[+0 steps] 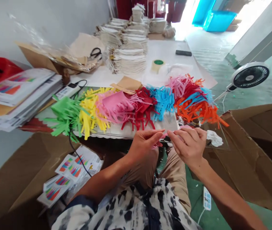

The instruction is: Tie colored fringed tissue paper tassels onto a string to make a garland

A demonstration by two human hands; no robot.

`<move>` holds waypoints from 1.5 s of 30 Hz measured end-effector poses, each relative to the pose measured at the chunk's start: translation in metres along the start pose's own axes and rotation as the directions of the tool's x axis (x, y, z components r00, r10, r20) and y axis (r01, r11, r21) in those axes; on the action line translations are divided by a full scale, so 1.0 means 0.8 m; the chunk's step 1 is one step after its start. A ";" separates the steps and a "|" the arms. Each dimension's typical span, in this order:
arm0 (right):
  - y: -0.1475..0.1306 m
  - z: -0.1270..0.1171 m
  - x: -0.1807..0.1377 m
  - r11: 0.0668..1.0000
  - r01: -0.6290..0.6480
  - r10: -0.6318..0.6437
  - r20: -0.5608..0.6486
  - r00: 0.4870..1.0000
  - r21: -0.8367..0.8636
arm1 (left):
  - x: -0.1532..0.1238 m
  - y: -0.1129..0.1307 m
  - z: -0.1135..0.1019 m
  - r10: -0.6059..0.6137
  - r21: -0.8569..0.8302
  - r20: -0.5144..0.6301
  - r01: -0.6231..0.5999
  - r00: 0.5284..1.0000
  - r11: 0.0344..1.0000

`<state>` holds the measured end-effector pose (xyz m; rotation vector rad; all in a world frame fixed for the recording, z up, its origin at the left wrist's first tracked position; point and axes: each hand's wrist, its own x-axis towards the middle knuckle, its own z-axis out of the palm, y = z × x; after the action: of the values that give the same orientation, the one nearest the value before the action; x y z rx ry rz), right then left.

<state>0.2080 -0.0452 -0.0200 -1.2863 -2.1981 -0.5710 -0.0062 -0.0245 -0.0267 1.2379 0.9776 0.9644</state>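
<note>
My left hand and my right hand meet at the table's near edge, fingertips pinching a small pink paper piece between them. Just beyond lies a row of fringed paper piles: green, yellow, pink, red, blue and orange. A clear plastic sleeve lies under my right hand's far side.
Stacks of white packets, a tape roll, scissors and a phone sit farther back. Printed cards pile at left. Cardboard boxes flank my knees; a fan stands right.
</note>
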 end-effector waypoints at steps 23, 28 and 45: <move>-0.053 0.014 0.106 0.374 -0.486 0.182 0.451 0.874 0.790 | 0.001 0.026 -0.071 0.025 -0.270 -0.003 -0.025 1.000 0.963; -0.048 0.054 0.160 0.565 -0.397 0.206 0.343 0.917 0.723 | 0.012 0.017 -0.095 0.035 -0.270 -0.091 -0.059 0.995 0.961; 0.126 0.300 0.354 0.827 -0.560 0.496 0.532 0.686 -0.048 | 0.048 -0.017 -0.137 -0.122 -0.377 -0.047 0.095 0.991 0.921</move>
<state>0.1267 0.3303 -0.0182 -2.0931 -2.0339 0.1746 -0.0984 0.0426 -0.0501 0.8265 0.8567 1.0543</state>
